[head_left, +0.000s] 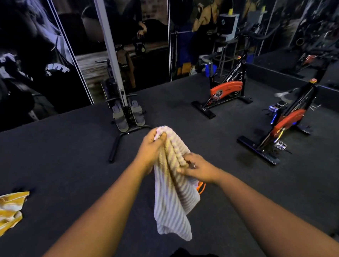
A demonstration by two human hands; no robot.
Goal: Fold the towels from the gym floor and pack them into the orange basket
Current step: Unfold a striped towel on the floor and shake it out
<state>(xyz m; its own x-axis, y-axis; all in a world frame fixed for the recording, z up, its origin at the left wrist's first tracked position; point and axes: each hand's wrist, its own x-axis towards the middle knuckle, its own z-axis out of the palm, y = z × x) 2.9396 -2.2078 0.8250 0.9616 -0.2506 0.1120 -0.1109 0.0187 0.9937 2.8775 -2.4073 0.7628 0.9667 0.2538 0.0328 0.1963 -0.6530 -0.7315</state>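
A pale ribbed towel (172,198) hangs in the air in front of me over the dark gym floor. My left hand (151,147) grips its bunched top corner. Lower and to the right, my right hand (198,169) pinches a fold of the same towel. The cloth droops below both hands, creased and uneven. A small strip of the orange basket (201,187) shows behind the towel under my right wrist; most of it is hidden. A yellow and white striped towel (5,213) lies crumpled on the floor at the far left.
A rowing machine (126,113) stands straight ahead with its floor bar (114,150) reaching toward me. Two orange and black exercise bikes (227,90) (284,124) stand to the right. Wall murals and mirrors close off the back and right.
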